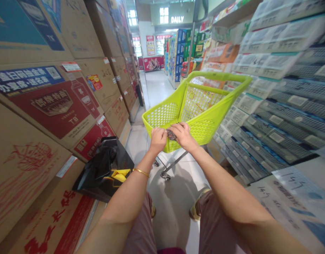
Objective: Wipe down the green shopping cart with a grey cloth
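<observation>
My left hand [159,138] is closed in a fist by the near rim of a lime-green shopping cart [218,121]. My right hand [181,134] lies curled over a small, dark, mottled, crumpled thing [171,134], which looks like cloth. That thing sits between both hands and meets the left thumb side. The fingers hide much of it, so its exact kind is unclear. The cart stands turned at an angle before me, its perforated basket low on the near side and its handle frame [218,74] on the far side.
Stacked cardboard cartons [56,106] line the left side. A black bag [104,173] with something yellow [121,175] in it stands beside my left forearm. Packaged goods [273,120] are piled along the right. Ahead, pale floor [155,84] leads to more shelves [177,53].
</observation>
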A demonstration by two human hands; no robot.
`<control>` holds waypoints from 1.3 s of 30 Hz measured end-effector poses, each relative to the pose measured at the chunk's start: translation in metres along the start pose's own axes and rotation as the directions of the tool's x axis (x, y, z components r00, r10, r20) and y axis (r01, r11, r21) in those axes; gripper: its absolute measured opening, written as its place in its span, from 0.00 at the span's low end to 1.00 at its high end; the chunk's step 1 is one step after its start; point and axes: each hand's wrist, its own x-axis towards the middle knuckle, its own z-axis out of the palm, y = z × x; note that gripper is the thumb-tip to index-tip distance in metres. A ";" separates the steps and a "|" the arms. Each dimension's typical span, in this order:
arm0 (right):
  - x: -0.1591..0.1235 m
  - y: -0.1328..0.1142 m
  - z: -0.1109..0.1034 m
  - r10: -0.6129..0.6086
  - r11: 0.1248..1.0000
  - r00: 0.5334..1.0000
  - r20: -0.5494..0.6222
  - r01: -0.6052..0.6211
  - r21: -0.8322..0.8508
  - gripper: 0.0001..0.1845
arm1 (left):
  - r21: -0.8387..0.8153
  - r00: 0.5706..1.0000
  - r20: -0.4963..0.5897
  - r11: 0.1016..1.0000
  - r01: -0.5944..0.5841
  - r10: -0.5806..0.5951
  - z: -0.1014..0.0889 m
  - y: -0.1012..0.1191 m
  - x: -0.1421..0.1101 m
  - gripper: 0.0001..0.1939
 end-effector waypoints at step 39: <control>0.017 -0.028 -0.021 0.173 0.968 0.984 0.041 -0.163 -0.189 0.14 | 0.090 0.999 -0.020 0.995 -0.042 0.044 -0.024 -0.023 0.003 0.16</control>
